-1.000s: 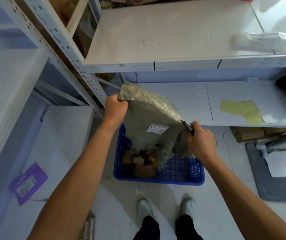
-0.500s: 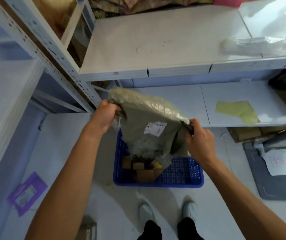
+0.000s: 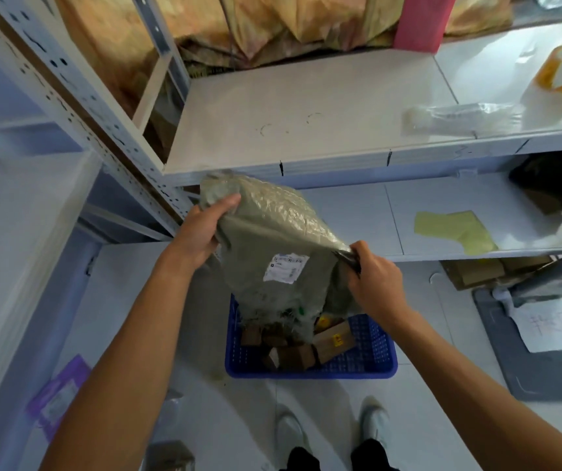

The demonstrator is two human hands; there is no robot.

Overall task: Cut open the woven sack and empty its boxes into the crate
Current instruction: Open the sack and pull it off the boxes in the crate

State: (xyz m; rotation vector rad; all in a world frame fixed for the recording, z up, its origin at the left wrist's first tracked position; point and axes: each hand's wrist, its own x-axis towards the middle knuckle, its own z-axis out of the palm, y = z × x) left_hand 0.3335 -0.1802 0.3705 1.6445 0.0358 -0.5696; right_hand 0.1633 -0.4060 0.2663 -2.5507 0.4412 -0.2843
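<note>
A grey-green woven sack [image 3: 273, 246] with a white label hangs upside down over the blue crate [image 3: 368, 363] on the floor. My left hand [image 3: 201, 229] grips the sack's upper left corner. My right hand [image 3: 373, 283] grips its right edge, with a dark tool handle pinched against the fabric. The frayed cut mouth points down into the crate. Several small brown cardboard boxes [image 3: 332, 339] lie in the crate below the mouth, some with yellow stickers. Whatever is still inside the sack is hidden.
White metal shelving [image 3: 307, 113] stands right behind the crate, with a low shelf [image 3: 442, 205] holding a yellow sheet. A grey mat with paper [image 3: 544, 338] lies on the right floor, a purple packet [image 3: 58, 399] on the left. My feet [image 3: 330, 426] stand just before the crate.
The sack has been lifted and tipped further, and more boxes have dropped into the crate on the right side. The head view has tilted upward.
</note>
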